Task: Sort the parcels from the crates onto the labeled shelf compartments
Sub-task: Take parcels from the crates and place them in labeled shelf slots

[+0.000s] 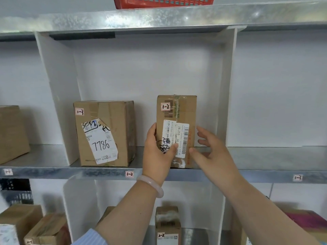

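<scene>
Tall parcel [184, 110], tagged 1-2: upright on the shelf [88, 172], middle compartment, right of the box marked 7786 [104, 133] and apart from it. Left hand [157, 152]: fingers gripping the parcel's lower left edge. Right hand [210, 151]: fingers spread wide, just beside its right side.

The left parcel [106, 133] reads "1-3" and "7786", the right parcel [184, 110] "1-2" and "J4-J10", shelf tag [129, 174] "1-2".

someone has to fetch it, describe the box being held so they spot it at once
On the metal shelf, find the compartment above the 1-2 edge label. Of two brown boxes, it is the right one, in the left hand. Unlike its wider neighbour marked 7786, it is tall, narrow and tagged 1-2.
</scene>
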Demonstrator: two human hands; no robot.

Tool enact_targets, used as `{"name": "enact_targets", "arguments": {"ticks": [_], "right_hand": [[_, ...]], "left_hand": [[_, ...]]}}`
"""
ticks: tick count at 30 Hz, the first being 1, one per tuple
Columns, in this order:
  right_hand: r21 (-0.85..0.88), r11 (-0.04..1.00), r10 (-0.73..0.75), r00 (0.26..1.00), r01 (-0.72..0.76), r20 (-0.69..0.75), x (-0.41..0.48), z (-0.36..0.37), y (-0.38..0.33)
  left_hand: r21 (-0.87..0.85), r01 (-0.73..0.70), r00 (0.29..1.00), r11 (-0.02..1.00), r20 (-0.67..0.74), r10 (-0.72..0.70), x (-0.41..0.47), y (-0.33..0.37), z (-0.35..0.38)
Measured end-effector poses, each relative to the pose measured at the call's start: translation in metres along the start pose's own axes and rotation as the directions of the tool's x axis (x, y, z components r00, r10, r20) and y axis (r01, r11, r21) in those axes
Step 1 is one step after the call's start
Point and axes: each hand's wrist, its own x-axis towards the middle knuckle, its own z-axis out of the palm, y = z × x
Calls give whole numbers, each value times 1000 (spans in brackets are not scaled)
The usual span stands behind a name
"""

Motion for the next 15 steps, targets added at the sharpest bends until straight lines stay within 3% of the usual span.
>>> {"name": "enact_targets", "arguments": {"ticks": [9,15], "right_hand": [[-76,997,-6,1000,7,6,-3,0,9],[-226,961,-153,987,162,56,-16,-6,10]], "left_hand": [[18,-12,1000,1000,-10,12,5,-10,8],[76,66,997,995,24,-68,-4,-2,0]]}}
